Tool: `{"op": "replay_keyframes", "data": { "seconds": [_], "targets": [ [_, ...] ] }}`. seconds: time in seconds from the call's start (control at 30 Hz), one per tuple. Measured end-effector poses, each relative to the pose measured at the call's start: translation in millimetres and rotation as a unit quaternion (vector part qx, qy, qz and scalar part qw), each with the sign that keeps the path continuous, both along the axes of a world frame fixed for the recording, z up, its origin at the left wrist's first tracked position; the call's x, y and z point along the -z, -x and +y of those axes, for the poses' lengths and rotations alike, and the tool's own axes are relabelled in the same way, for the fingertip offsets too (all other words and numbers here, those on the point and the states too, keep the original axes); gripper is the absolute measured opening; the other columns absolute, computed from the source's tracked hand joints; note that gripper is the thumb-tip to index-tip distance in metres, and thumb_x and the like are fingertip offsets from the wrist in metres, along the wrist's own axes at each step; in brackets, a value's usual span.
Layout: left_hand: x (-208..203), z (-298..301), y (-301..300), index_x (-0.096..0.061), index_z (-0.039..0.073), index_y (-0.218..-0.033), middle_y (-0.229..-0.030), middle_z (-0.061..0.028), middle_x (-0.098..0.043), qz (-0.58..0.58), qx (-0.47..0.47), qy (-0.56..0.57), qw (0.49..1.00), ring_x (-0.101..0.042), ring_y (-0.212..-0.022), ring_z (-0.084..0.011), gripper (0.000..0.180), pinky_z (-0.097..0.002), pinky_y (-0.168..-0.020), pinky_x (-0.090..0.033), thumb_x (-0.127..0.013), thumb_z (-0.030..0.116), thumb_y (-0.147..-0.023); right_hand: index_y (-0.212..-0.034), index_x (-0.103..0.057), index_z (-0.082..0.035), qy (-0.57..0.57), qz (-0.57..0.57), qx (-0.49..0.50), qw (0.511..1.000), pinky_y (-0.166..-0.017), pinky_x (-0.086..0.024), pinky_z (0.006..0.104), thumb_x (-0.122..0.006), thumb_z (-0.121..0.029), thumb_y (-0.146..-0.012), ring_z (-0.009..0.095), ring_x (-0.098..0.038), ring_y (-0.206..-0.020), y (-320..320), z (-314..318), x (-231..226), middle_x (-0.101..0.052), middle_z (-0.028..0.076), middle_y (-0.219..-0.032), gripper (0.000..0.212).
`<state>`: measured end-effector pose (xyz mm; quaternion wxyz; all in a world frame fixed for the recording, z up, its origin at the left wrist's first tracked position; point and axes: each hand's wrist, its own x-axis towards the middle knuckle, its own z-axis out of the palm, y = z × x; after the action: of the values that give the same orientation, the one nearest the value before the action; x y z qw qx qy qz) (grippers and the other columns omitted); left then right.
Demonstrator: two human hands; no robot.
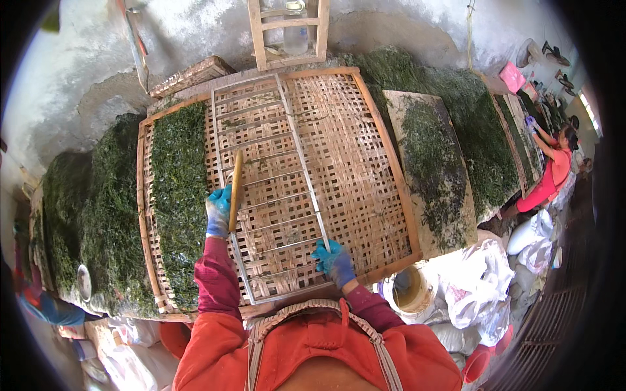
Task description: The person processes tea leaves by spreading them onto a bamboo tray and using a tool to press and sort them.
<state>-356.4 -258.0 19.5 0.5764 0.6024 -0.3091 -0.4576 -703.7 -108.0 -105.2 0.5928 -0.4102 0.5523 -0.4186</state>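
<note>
My left hand [219, 212], in a blue and white glove, is closed around a wooden stick [237, 182] at the left rail of a ladder-like metal frame [305, 159]. Whether its fingers also hold that rail I cannot tell. Near the frame's lower right end, my gloved right hand [335, 262] grips the other rail. The frame lies on a woven bamboo tray [355, 150] with a wooden rim. Along the tray's left side runs a flat strip of dark green, seaweed-like leaves [179, 208]. A few green shreds cling to the weave under the frame.
Piles of green leaves [111, 215] flank the tray. A leaf-strewn board [468, 218] lies to its right. Below stand a bucket [411, 290] and white plastic bags [479, 280]. A co-worker [557, 163] in red works far right; another person's sleeve [55, 311] shows far left.
</note>
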Motion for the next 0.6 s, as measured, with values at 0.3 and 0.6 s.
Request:
{"op": "replay_keyframes", "data": {
  "seconds": [0.3,0.6],
  "targets": [
    [45.0,-6.6,-39.8,-0.070,0.004,-0.083,-0.071,-0.0003,-0.065,-0.080,0.055,0.024,0.995,-0.059,-0.059,-0.0129,0.027,-0.0310,-0.056,-0.049,-0.073,0.027,-0.098,-0.117,-0.063,-0.003,0.098,0.050,-0.055,0.992,-0.050,-0.053,0.0308,-0.065,-0.013,-0.100,0.014,-0.067,-0.069,-7.7,15.2,-14.9,-0.064,0.002,-0.083,0.020],
    [-3.3,-18.1,-52.9,-0.074,-0.002,-0.085,-0.086,-0.0309,-0.069,-0.725,0.173,-0.033,0.665,-0.069,-0.082,-0.0496,0.047,-0.0560,-0.071,-0.053,-0.055,0.039,-0.097,-0.089,-0.074,-0.009,0.227,0.558,-0.273,0.750,-0.056,-0.055,0.0491,-0.069,-0.021,-0.081,0.031,-0.072,-0.072,-17.8,-26.3,-39.9,-0.073,0.013,-0.091,0.015]
  ]
}}
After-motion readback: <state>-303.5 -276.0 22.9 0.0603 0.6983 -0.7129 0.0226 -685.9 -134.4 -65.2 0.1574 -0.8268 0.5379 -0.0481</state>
